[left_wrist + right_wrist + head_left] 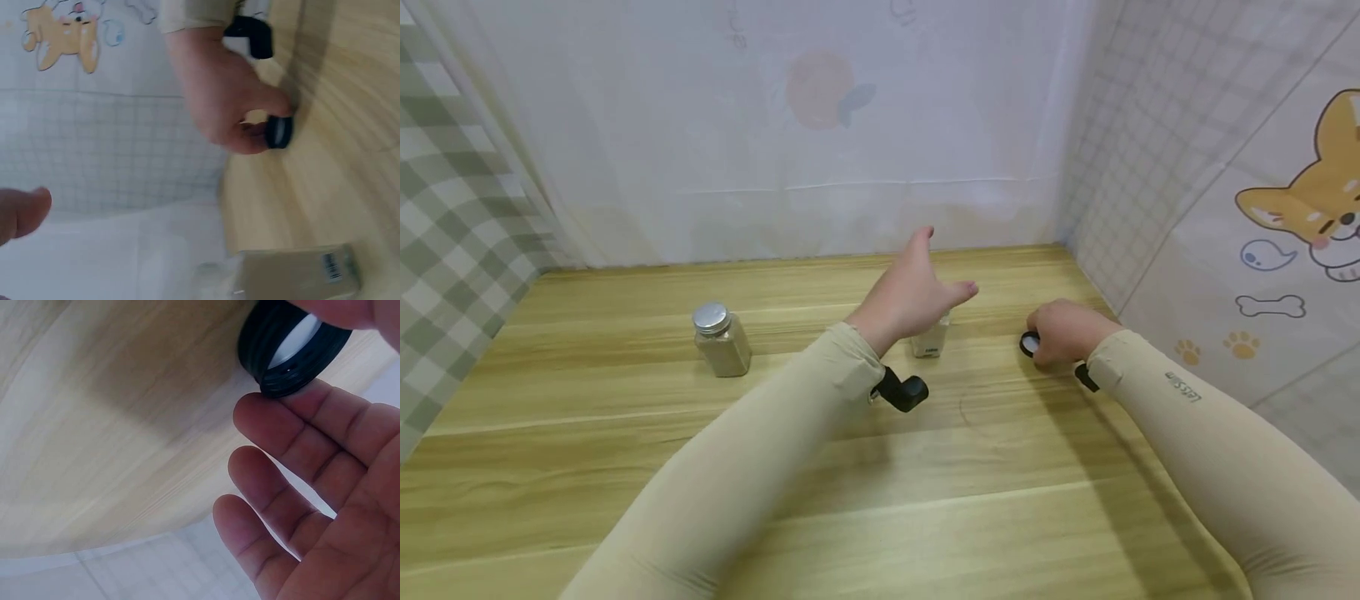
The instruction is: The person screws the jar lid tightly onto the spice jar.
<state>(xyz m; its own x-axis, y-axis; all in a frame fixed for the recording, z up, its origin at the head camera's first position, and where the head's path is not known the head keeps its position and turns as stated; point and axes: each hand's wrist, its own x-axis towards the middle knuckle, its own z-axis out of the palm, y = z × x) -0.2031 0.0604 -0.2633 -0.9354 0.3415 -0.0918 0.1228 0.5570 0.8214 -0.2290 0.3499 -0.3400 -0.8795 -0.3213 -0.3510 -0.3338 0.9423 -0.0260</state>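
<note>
My right hand point(1063, 333) pinches a black screw lid point(253, 347) between thumb and fingers, low over the table at the right. A white liner shows inside the lid. In the right wrist view the other fingers point(250, 469) spread out below it. My left hand point(910, 296) is held with thumb and fingers apart and nothing between them. Behind it in the head view, partly hidden, stands a clear square jar point(929, 342) of pale contents. The left wrist view shows this jar point(294, 275) with a barcode label near its base and no lid visible on it.
A second square jar point(726, 350) with a silver lid point(711, 317) and beige contents stands at the left on the wood-grain table point(587, 467). A white sheet point(737, 125) rises along the back edge, and a patterned sheet point(1195, 225) borders the right side.
</note>
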